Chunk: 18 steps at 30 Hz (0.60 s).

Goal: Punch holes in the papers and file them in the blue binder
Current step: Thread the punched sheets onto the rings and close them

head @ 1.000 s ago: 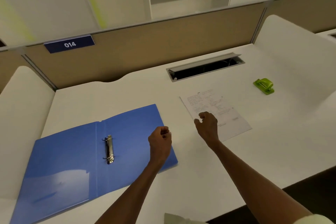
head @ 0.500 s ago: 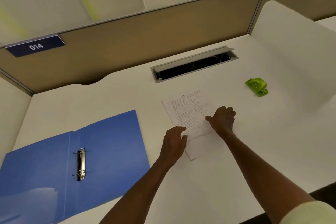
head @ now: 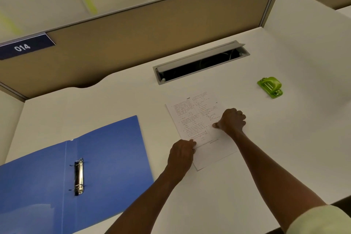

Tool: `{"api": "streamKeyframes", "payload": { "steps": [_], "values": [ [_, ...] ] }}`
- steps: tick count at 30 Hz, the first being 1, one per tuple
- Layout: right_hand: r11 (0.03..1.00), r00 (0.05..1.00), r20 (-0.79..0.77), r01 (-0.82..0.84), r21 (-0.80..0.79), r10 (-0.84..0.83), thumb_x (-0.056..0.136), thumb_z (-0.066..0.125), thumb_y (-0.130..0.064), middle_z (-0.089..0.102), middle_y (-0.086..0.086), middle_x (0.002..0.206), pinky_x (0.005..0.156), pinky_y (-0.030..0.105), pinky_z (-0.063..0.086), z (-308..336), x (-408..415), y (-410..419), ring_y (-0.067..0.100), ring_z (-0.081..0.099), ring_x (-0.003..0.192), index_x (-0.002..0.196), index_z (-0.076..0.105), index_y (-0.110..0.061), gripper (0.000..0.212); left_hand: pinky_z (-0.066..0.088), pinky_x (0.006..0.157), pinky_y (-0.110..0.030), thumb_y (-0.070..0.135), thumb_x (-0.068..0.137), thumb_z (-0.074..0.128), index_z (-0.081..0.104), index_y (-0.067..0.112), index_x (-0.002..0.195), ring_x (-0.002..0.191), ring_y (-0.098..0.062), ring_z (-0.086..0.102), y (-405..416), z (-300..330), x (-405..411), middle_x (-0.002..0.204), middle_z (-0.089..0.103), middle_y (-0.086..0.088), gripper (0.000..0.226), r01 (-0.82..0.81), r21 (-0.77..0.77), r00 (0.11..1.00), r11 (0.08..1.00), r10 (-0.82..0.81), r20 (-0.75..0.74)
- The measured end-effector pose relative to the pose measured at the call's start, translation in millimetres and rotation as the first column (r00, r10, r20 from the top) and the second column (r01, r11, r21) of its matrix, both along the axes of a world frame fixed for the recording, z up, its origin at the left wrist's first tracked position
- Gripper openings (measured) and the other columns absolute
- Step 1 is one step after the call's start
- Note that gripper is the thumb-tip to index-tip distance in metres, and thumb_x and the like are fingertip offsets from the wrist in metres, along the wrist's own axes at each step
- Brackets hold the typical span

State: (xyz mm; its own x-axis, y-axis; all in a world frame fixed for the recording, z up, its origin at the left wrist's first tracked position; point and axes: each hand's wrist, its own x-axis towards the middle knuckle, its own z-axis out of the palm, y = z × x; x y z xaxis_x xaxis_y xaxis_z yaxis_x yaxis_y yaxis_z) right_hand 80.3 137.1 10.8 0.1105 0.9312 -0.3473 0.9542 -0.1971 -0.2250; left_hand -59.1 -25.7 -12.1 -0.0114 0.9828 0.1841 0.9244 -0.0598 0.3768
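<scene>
Printed white papers [head: 191, 119] lie flat on the white desk [head: 284, 148], right of centre. My left hand [head: 181, 155] rests at their lower left edge, fingers curled and thumb pinching the edge. My right hand [head: 231, 120] sits on their right edge, fingers curled over it and thumb pressed on the sheet. The blue binder [head: 110, 157] lies open on the left, and its metal ring mechanism [head: 78, 176] is bare. A small green hole punch [head: 270, 86] stands apart at the far right.
An open cable slot [head: 201, 62] with a raised grey lid cuts into the desk behind the papers. A tan divider panel [head: 133, 34] with a "014" label [head: 22, 46] closes off the back. The desk's front edge runs near my right forearm.
My left hand moved from over the binder to the papers' left edge. My right hand shifted across the sheet to its right edge. The papers lie in the same place.
</scene>
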Motion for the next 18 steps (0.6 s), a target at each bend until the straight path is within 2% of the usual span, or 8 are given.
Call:
{"api": "streamKeyframes", "payload": {
  "steps": [3,7,9,13,16,18],
  "values": [
    [0.997,0.998,-0.048,0.044,-0.071,-0.048,0.059,0.086,-0.048,0.046,0.022,0.131,0.099,0.046,0.039,-3.2,4.2,8.0,0.037,0.042,0.123,0.128,0.042,0.001,0.096,0.056,0.062,-0.031,0.006,0.085,0.069,0.074,0.0,0.09,0.066,-0.027,0.07,-0.4,3.5,1.1,0.074,0.073,-0.014,0.01,-0.007,-0.027,1.0,1.0,0.008,0.022],
    [0.992,0.994,-0.092,0.055,-0.114,-0.066,0.06,0.084,-0.05,0.045,0.021,0.131,0.099,0.048,0.037,-6.5,6.3,11.4,0.037,0.039,0.124,0.124,0.049,-0.005,0.085,0.052,0.053,-0.025,0.001,0.076,0.076,0.074,-0.001,0.083,0.056,-0.024,0.067,-1.8,7.0,2.4,0.065,0.07,-0.013,0.007,0.015,0.008,1.0,1.0,-0.015,0.021],
    [0.993,0.987,-0.13,0.08,-0.083,-0.09,0.069,0.078,-0.051,0.045,0.02,0.131,0.098,0.048,0.038,-9.3,7.8,10.1,0.037,0.039,0.124,0.123,0.05,-0.005,0.076,0.051,0.05,-0.022,0.0,0.07,0.081,0.074,0.0,0.08,0.053,-0.022,0.067,-1.1,7.5,2.5,0.062,0.07,-0.011,0.012,0.02,0.045,0.999,0.999,-0.021,0.033],
    [0.99,0.944,-0.302,0.138,-0.003,-0.132,0.09,0.057,-0.03,0.058,0.02,0.123,0.091,0.042,0.046,-8.6,13.2,12.2,0.038,0.053,0.115,0.116,0.055,-0.001,0.039,0.05,0.052,-0.019,-0.002,0.067,0.082,0.074,0.001,0.077,0.053,-0.02,0.067,-2.4,5.8,4.1,0.063,0.07,-0.009,0.014,0.01,0.071,0.998,0.997,-0.015,0.068],
    [0.975,0.916,-0.341,0.224,-0.002,-0.211,0.086,0.053,-0.011,0.063,0.018,0.113,0.08,0.036,0.049,-4.6,18.2,14.4,0.037,0.061,0.103,0.107,0.059,-0.002,0.024,0.055,0.056,-0.025,0.0,0.076,0.076,0.073,-0.001,0.083,0.06,-0.025,0.069,-2.0,5.2,2.9,0.069,0.072,-0.013,0.008,-0.031,0.015,0.993,0.999,0.029,0.115],
    [0.961,0.893,-0.365,0.276,-0.015,-0.262,0.083,0.057,-0.008,0.065,0.018,0.108,0.075,0.034,0.048,-3.7,22.0,14.4,0.036,0.062,0.099,0.102,0.061,-0.003,0.02,0.056,0.052,-0.027,-0.003,0.07,0.079,0.072,-0.001,0.081,0.058,-0.026,0.069,-2.4,2.7,2.7,0.067,0.072,-0.013,0.013,-0.012,0.014,0.996,1.0,0.011,0.084]
  ]
}}
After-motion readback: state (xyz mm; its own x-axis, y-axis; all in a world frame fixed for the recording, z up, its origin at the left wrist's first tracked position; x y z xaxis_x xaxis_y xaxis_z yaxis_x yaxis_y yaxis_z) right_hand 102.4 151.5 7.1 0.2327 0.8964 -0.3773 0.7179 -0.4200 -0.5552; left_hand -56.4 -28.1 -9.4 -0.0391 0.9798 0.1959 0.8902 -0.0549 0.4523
